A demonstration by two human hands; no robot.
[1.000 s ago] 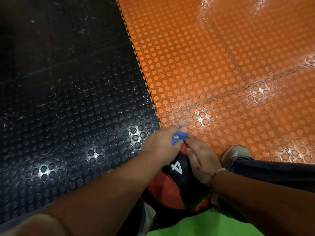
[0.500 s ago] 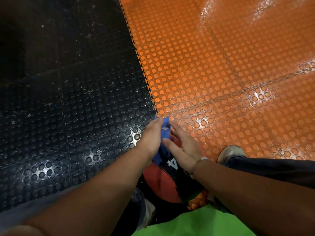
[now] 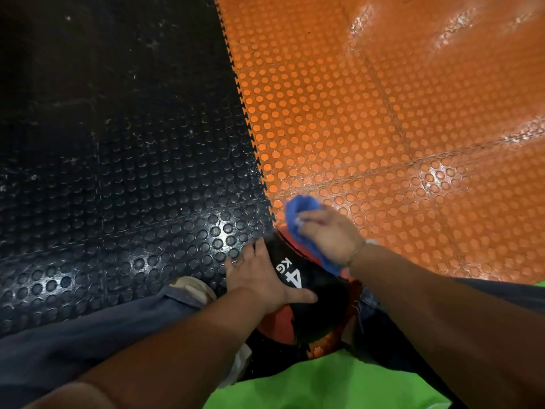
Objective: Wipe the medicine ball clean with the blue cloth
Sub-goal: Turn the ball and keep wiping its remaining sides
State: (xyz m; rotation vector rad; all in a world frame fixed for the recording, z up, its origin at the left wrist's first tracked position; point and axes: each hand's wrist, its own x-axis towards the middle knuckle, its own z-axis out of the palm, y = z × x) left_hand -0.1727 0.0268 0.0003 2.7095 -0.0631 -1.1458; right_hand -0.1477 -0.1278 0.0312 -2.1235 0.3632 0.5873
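A black and red medicine ball [image 3: 324,290] marked "4 KG" sits on the floor between my legs. My left hand [image 3: 259,276] rests flat on its left side, fingers spread, thumb across the black panel. My right hand [image 3: 330,237] lies on the ball's far top side and holds the blue cloth [image 3: 300,206] against it. The cloth bunches out past my fingertips and trails back under my palm. My arms and hands hide much of the ball.
The floor is studded rubber matting, black [image 3: 118,172] on the left and orange [image 3: 383,113] on the right, joined by a toothed seam. My shoe [image 3: 191,286] and dark trouser legs flank the ball. A green garment [image 3: 324,385] fills the bottom edge.
The blue cloth has passed from my left hand to my right. My left hand has dropped onto the ball's left side, and my right hand has moved with the cloth to the far top.
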